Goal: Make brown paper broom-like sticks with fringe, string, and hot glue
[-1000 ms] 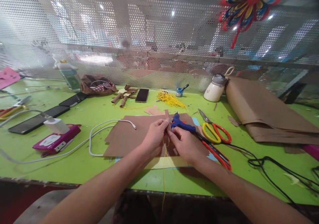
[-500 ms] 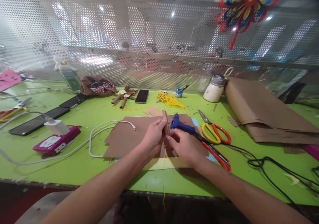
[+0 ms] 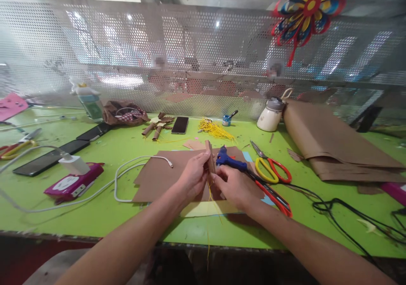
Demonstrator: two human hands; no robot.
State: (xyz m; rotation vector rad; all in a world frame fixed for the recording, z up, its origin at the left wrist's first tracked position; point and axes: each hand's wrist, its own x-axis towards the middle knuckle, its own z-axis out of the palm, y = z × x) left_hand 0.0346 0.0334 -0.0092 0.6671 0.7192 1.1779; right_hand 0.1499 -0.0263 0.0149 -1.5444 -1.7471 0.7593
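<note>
Your left hand (image 3: 195, 173) is closed on the brown strip (image 3: 210, 158), thumb pressed on its side, and the top end pokes up past your fingers. The strip is tilted a bit, up over the brown sheet (image 3: 168, 162) in the middle of the green table (image 3: 127, 221). Your right hand (image 3: 233, 187) is on the other side, fingers curled, thumb tip right at the strip's lower end. Can't tell if it's really pinching it, since the fingers hide that spot. Some yellow thread (image 3: 209, 192) hangs from between your hands, down past the table edge.

The blue glue gun (image 3: 231, 161) is just beyond your right knuckles, nose pointing away from you. To the right of that you've got the scissors (image 3: 268, 170), handles one yellow and one red, and a red-handled tool (image 3: 279, 200) lies nearer to you, by your right wrist.

Farther back there's a phone (image 3: 179, 125), then the yellow string pile (image 3: 217, 129) and a little blue jar (image 3: 226, 120). On your left, a white cable (image 3: 116, 183) loops onto the sheet, near the purple power strip (image 3: 74, 181).
</note>
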